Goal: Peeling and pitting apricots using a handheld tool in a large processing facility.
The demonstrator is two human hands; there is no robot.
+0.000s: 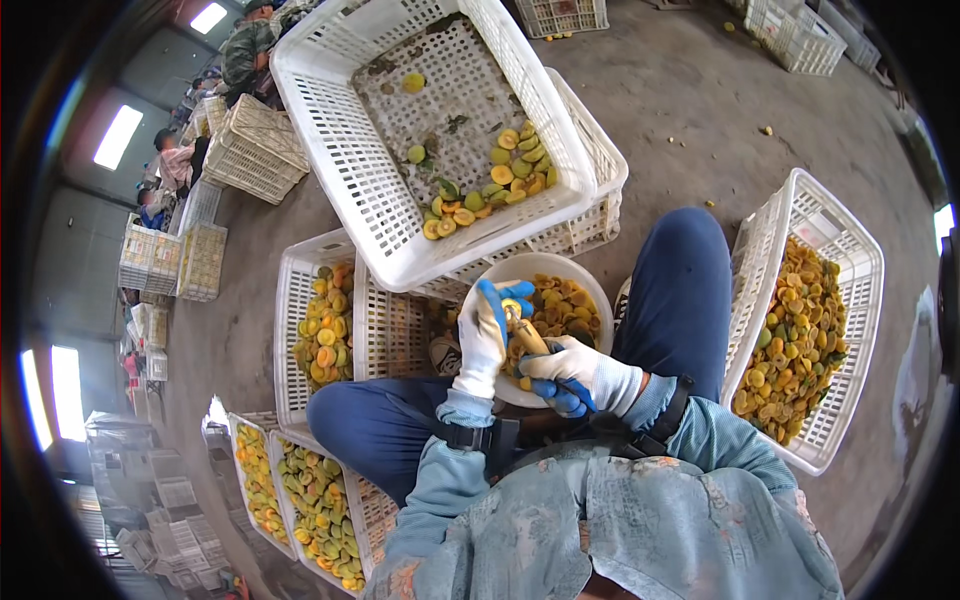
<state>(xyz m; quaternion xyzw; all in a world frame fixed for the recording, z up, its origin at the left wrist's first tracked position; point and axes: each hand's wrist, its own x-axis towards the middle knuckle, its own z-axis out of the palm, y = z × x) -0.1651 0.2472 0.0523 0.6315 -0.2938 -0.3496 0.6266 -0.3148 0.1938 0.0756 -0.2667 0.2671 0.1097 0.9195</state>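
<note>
My left hand, in a white glove with blue fingers, is closed around a yellow halved fruit. My right hand, gloved the same way, grips a wooden-handled hand tool; its metal tip meets the fruit, and its exact shape is hidden. Both hands are over a white round tub of orange-yellow fruit pieces between my knees. Beyond the tub, a large white perforated plastic crate is tilted towards me, with halved green-yellow fruits gathered at its near corner.
A white crate of fruit pieces stands at my right. At my left are a crate of fruit and further filled crates. Another crate lies under the tilted one. People sit among crates at the far left.
</note>
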